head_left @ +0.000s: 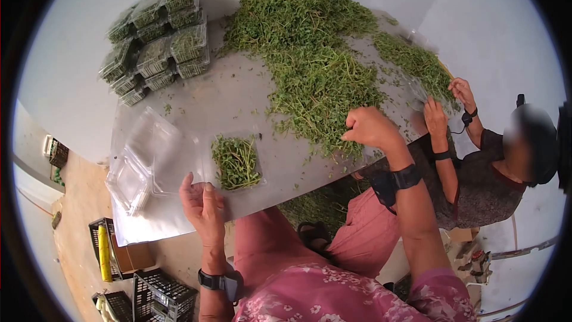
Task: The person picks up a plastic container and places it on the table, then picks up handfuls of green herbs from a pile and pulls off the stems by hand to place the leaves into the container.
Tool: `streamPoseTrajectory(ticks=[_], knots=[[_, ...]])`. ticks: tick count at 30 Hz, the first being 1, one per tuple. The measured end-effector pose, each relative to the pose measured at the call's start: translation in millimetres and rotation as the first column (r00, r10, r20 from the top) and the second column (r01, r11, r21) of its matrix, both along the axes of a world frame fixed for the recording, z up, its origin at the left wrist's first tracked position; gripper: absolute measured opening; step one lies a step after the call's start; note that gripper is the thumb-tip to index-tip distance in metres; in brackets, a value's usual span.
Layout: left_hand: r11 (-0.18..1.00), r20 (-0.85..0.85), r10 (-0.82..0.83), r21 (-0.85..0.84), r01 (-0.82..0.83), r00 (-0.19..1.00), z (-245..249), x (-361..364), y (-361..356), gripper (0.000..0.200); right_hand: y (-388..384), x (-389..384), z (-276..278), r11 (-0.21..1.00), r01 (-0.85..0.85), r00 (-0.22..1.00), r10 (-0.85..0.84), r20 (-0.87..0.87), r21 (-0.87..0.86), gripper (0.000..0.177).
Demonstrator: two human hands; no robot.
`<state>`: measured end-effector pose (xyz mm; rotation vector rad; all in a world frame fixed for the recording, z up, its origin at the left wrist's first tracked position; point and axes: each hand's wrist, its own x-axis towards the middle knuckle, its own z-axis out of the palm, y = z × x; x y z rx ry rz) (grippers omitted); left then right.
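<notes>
My left hand (204, 206) is at the table's near edge, thumb and forefinger apart, beside an open clear plastic clamshell (177, 170). Its lid side lies flat to the left, and its base holds a portion of leafy green sprigs (235, 164). I see nothing held in this hand. My right hand (372, 128) is over the near right edge of a big heap of the same greens (322, 80). Its fingers are curled closed, and whatever they hold, if anything, is hidden.
Empty clamshells (128, 182) lie nested at the table's left edge. Filled, closed clamshells (155, 56) are stacked at the back left. A co-worker (482, 185) handles a smaller pile of greens (414, 59) at the right. Black crates (161, 298) stand on the floor.
</notes>
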<state>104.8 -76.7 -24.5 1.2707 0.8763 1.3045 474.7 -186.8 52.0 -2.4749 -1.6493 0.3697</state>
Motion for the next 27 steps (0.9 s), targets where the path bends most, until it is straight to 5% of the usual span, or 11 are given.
streamPoseTrajectory(ticks=[3,9,18,24,27], knots=[[1.000,0.000,0.000,0.013,0.000,1.000,0,0,0,0.042,1,0,-26,0.992,-0.052,0.999,0.052,0.000,0.116,0.019],[1.000,-0.022,0.023,0.015,-0.023,0.999,1,0,-1,0.042,4,-16,12,0.915,0.064,0.955,0.059,-0.291,0.398,0.011],[0.998,-0.056,0.053,0.029,-0.052,0.997,3,4,-3,0.043,-13,4,9,0.978,0.058,0.958,0.001,-0.286,0.199,0.017],[0.999,-0.020,0.029,0.021,-0.029,0.999,-3,0,0,0.043,-17,1,-17,0.999,-0.030,0.999,0.030,-0.009,0.011,0.023],[0.999,-0.023,0.031,0.015,-0.030,0.999,-1,0,-1,0.043,-22,16,-27,0.986,-0.153,0.987,0.156,-0.037,0.066,0.023]])
